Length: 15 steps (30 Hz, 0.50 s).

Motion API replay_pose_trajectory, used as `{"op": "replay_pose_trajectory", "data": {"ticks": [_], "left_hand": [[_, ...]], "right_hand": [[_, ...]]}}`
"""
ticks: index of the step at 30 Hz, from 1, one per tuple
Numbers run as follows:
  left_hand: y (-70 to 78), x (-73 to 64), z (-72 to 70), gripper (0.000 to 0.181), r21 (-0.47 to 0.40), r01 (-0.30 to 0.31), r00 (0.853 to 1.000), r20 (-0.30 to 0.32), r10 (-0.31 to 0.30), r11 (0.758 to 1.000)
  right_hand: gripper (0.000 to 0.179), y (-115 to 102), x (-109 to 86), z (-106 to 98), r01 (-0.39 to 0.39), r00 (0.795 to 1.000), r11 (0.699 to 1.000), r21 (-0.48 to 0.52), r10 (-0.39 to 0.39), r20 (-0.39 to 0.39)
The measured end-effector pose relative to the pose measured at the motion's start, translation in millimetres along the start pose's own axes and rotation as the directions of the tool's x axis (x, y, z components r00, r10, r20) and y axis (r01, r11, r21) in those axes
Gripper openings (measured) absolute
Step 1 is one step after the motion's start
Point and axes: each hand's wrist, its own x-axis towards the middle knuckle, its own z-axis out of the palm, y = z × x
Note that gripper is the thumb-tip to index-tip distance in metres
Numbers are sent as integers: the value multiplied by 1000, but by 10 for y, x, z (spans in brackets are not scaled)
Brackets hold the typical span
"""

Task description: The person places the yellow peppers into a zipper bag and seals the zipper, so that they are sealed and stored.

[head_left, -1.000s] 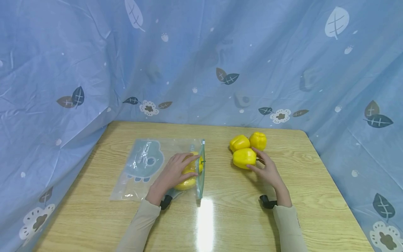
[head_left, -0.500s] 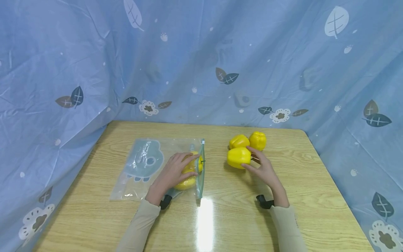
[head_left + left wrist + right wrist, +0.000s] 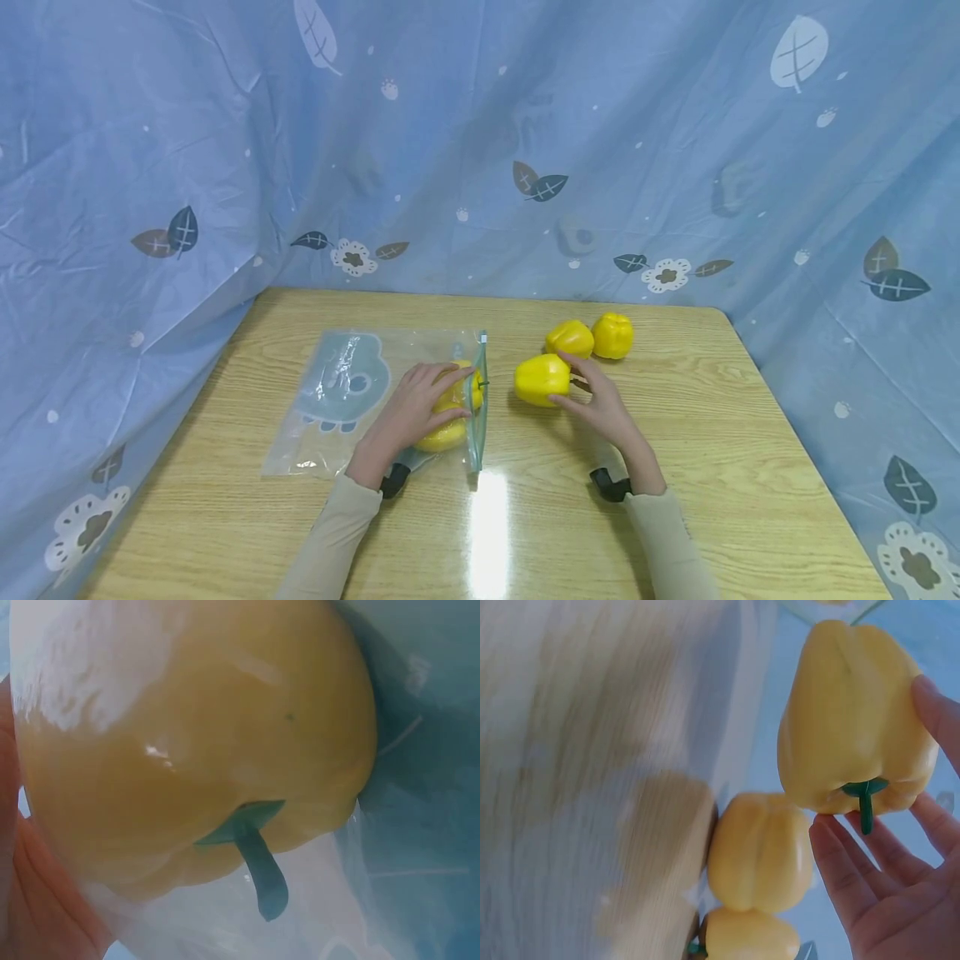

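Yellow peppers (image 3: pixel 542 379), green stems, a clear bag (image 3: pixel 352 392) with perhaps teal print, leaf-patterned blue cloth (image 3: pixel 480 125).

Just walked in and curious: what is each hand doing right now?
Left hand: rests on the bag, over the pepper inside.
Right hand: grips a loose pepper.

It looked like a staged recording booth: a wooden table (image 3: pixel 525 533) was enclosed by blue leaf-printed plastic sheeting (image 3: pixel 480 142) filling the upper frame.
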Motion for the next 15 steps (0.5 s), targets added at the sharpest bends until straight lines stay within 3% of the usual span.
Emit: {"op": "replay_pose_trajectory", "data": {"ticks": [4, 10, 15], "left_hand": [[0, 2, 5, 63, 6, -10, 1000, -7, 10, 1000], [6, 5, 7, 63, 7, -21, 1000, -23, 21, 1000], [14, 6, 3, 63, 4, -18, 1000, -21, 18, 1000]], "right_hand": [[68, -80, 8, 75, 10, 1000, 1000, -20, -10, -6], [65, -394, 11, 140, 18, 1000, 1000, -5, -18, 13], [67, -244, 32, 263, 28, 999, 999, -29, -27, 32]]}}
